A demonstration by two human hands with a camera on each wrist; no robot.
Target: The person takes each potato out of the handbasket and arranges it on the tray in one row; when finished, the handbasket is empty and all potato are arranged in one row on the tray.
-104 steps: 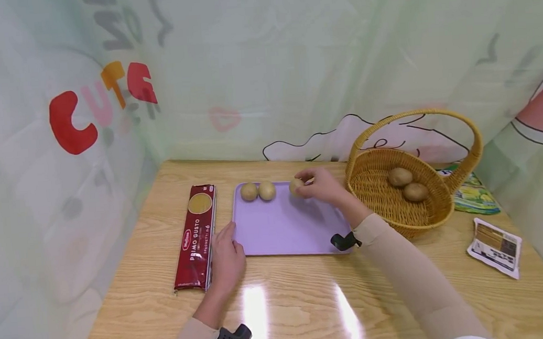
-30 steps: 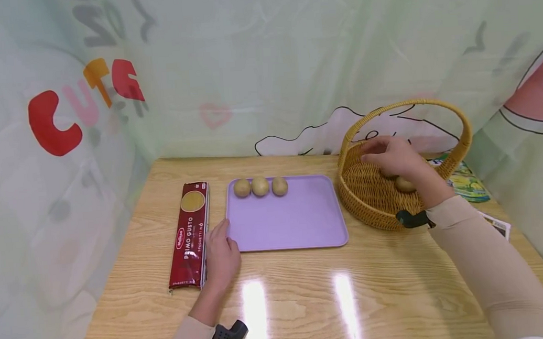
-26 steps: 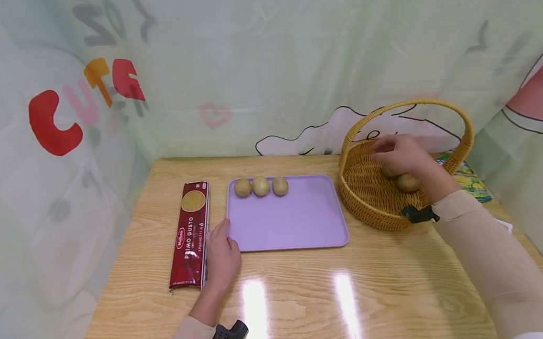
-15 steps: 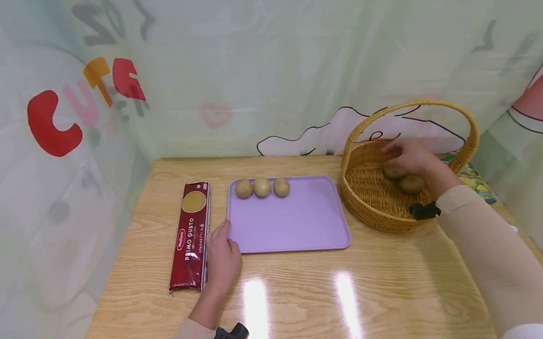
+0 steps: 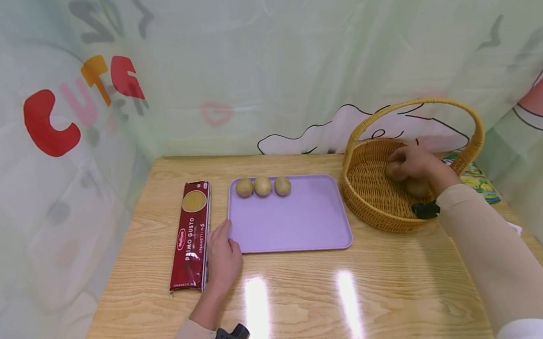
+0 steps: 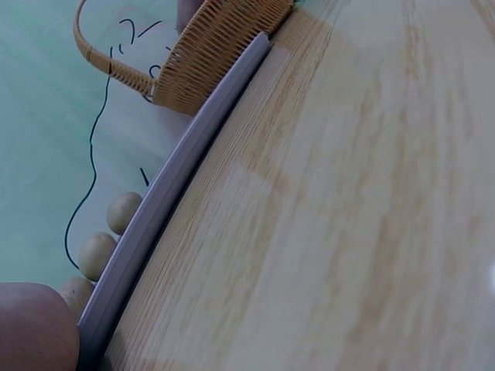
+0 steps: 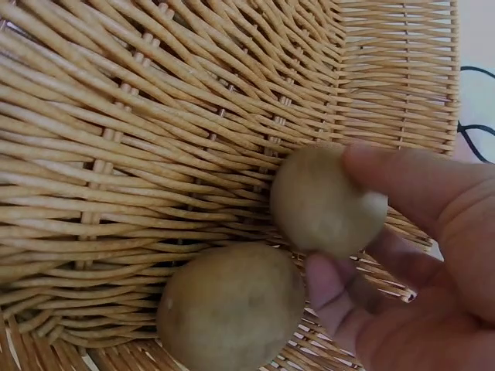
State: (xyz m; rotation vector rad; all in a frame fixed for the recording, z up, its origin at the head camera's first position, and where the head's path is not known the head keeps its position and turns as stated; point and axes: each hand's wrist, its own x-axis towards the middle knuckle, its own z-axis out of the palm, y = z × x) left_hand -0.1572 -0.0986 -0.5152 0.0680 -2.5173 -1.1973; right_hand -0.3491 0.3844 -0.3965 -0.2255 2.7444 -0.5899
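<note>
Inside the wicker basket (image 5: 374,212), my right hand (image 5: 416,163) grips a potato (image 7: 321,202) between thumb and fingers. A second, larger potato (image 7: 232,309) lies right beside it on the woven bottom, partly covered by the hand in the head view. My left hand (image 5: 224,258) rests at the near left corner of the lilac tray (image 5: 289,223), its fingers relaxed along the rim. Three potatoes (image 5: 262,186) sit in a row along the tray's far edge, toward its left corner. In the left wrist view, my thumb (image 6: 35,328) overlaps the tray's end.
A red spaghetti pack (image 5: 191,238) lies left of the tray, close beside my left hand. The basket's tall handle (image 5: 418,101) arches over my right hand. A green and yellow packet (image 5: 480,184) lies behind the basket; my right sleeve (image 5: 494,248) mostly hides a white packet (image 5: 515,228).
My right hand has set the third potato down on the tray, moved right into the basket and taken hold of another potato. My left hand has stayed at the tray.
</note>
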